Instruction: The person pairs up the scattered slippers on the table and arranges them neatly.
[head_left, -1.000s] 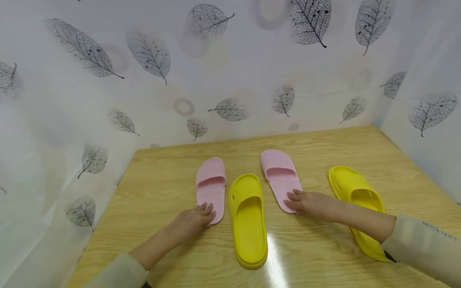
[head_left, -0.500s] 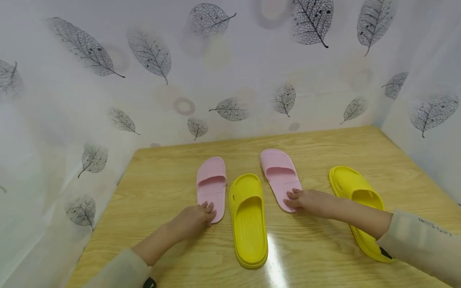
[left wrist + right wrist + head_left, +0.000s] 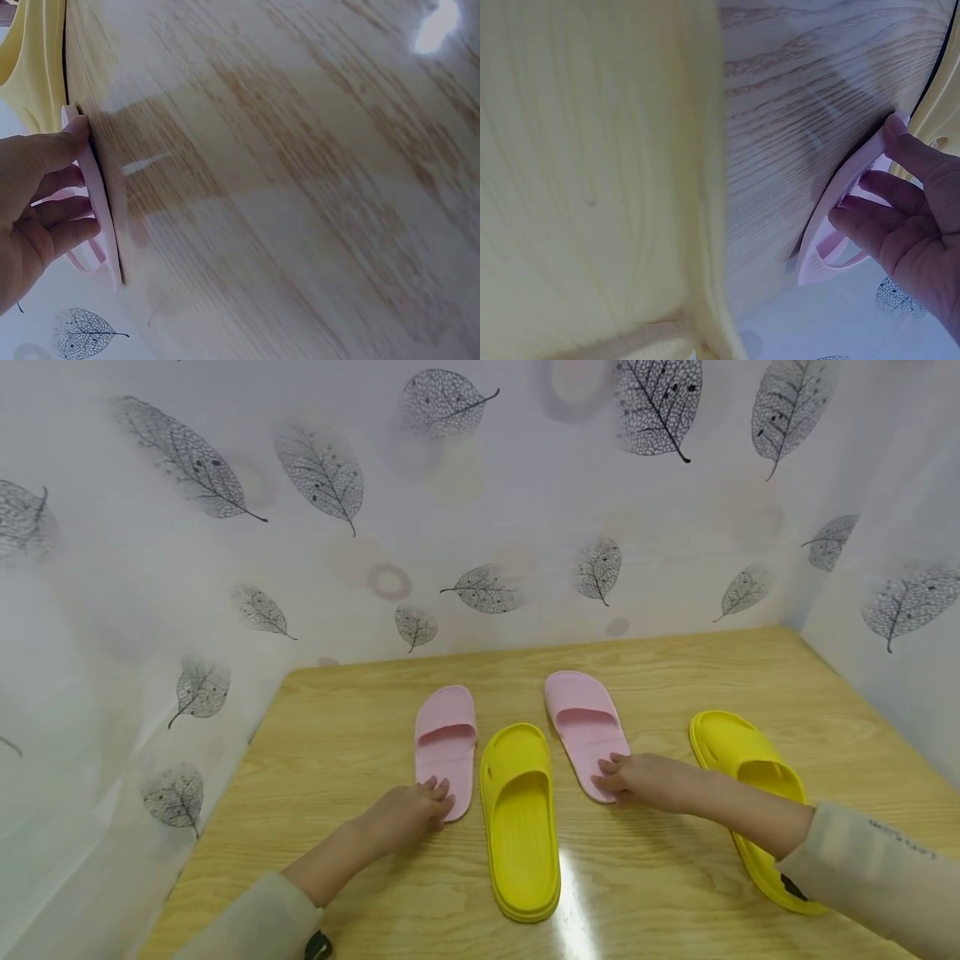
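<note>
A pair of pink slippers lies on the wooden tabletop, toes toward the back. My left hand (image 3: 408,814) touches the heel end of the left pink slipper (image 3: 446,727); its fingers press on the insole and the thumb rests at the sole's edge (image 3: 101,191). My right hand (image 3: 645,781) rests likewise on the heel of the right pink slipper (image 3: 581,697), fingers on the insole and thumb at the rim (image 3: 840,180). A yellow slipper (image 3: 521,835) lies between the two pink ones. Another yellow slipper (image 3: 727,739) lies at the right, partly hidden by my right forearm.
The wood-grain tabletop (image 3: 337,718) carries all the slippers. Behind it and along both sides hang pale curtains (image 3: 510,510) printed with grey leaves. Part of the yellow slipper (image 3: 592,150) fills the left side of the right wrist view.
The left pink slipper has slid slightly forward and toward the yellow one beside it, with my left hand on it. The right hand stays nearly still; the head view has shifted slightly.
</note>
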A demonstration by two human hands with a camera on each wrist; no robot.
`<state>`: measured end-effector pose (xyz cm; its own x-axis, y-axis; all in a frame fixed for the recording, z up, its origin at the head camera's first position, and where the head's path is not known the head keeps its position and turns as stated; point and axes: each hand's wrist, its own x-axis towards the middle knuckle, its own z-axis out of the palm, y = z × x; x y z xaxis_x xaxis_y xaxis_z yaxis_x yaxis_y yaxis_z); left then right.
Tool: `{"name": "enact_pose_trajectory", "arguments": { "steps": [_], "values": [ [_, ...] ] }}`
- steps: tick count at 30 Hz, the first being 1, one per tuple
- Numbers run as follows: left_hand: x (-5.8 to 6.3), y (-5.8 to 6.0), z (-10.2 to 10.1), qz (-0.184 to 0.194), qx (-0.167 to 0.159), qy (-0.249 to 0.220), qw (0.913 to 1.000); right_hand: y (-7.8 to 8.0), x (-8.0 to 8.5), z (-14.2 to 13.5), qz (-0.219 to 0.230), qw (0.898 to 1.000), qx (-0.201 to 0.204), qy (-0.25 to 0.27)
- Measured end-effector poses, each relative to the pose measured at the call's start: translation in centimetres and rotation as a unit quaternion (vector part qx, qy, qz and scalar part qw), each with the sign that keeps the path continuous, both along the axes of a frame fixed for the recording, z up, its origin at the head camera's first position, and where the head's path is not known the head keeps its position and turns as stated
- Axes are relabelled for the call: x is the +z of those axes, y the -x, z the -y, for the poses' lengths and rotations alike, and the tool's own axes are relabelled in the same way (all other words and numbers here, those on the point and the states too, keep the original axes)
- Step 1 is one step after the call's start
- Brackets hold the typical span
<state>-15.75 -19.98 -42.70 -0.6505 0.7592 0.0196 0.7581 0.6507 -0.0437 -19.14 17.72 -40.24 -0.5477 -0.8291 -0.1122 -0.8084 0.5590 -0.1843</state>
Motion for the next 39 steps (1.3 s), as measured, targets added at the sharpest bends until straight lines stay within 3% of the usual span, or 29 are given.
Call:
{"name": "enact_pose_trajectory", "arguments": {
  "steps": [12,20,30,39],
  "values": [
    [-0.1,0.5,-0.2,0.002,-0.002,-0.015,0.9999,0.6,0.1,0.0,0.006,1.0,0.001,0.015],
    [-0.1,0.7,-0.3,0.029,0.016,-0.022,0.9992,0.9,0.0,0.0,0.01,1.0,0.0,0.018],
    [-0.2,1.4,-0.2,0.015,0.008,-0.022,0.9996,1.3,-0.2,0.3,0.021,1.0,-0.009,0.02],
    [-0.2,1.8,-0.5,0.056,0.019,-0.032,0.9977,1.5,-0.1,0.3,0.045,0.999,-0.023,0.014]
  ]
}}
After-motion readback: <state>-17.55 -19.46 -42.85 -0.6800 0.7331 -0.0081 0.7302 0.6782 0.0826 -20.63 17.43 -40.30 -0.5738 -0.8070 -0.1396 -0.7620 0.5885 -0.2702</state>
